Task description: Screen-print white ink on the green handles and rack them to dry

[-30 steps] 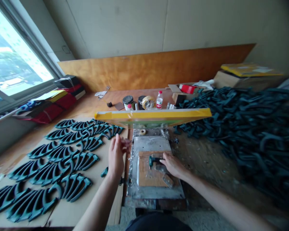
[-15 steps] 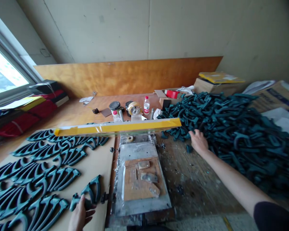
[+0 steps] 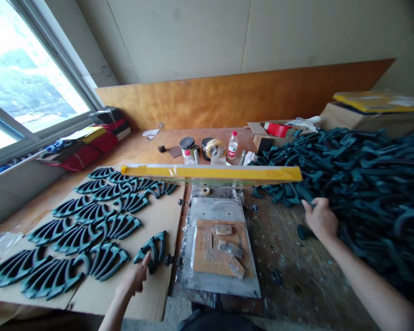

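My left hand (image 3: 134,279) is over the cardboard at the left, its index finger stretched out against a small group of dark green curved parts (image 3: 157,248). The fingers do not wrap round them. At the near edge of a big heap of the same dark green parts (image 3: 359,170), my right hand (image 3: 321,219) is closed, with a dark green part (image 3: 309,202) showing between thumb and fingers. One loose dark part (image 3: 301,232) lies just below that hand. Rows of nested, fan-shaped dark green parts (image 3: 64,239) cover the cardboard sheet (image 3: 152,299).
Between my hands sits a metal plate (image 3: 217,209) with a wooden board (image 3: 203,257) and small blocks. A yellow-edged clear strip (image 3: 210,172) spans above its far end. Behind stand a red-capped bottle (image 3: 232,148), a tape roll (image 3: 215,149) and a jar (image 3: 187,143).
The view has swung left. My left hand's index finger now rests on the small group, where its parts now lie closer together. My right hand has closed on a part at the heap's edge.
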{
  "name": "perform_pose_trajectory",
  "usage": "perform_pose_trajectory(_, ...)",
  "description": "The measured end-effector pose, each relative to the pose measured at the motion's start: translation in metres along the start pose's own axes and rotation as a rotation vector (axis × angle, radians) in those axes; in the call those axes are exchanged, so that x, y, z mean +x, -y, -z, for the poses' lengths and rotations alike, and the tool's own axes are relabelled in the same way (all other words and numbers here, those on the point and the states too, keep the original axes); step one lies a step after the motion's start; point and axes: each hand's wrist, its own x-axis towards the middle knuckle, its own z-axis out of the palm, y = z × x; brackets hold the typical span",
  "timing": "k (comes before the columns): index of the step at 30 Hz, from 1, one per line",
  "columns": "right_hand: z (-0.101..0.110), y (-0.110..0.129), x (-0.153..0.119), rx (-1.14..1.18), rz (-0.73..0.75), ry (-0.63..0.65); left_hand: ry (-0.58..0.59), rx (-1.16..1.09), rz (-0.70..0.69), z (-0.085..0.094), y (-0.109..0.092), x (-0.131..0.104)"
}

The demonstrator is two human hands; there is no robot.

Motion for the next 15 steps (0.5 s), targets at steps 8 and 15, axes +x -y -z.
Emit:
perform_pose_trajectory(8, 0.017, 0.113, -0.136, 0.324, 0.958, 0.320, -0.084, -0.401, -0.547, 0.041, -0.139, -0.058)
perform_pose_trajectory(15, 0.013, 0.152, -0.173, 0.120, 1.097, 0.280, -0.091, -1.061, -0.969, 0.081, -0.240, -0.114)
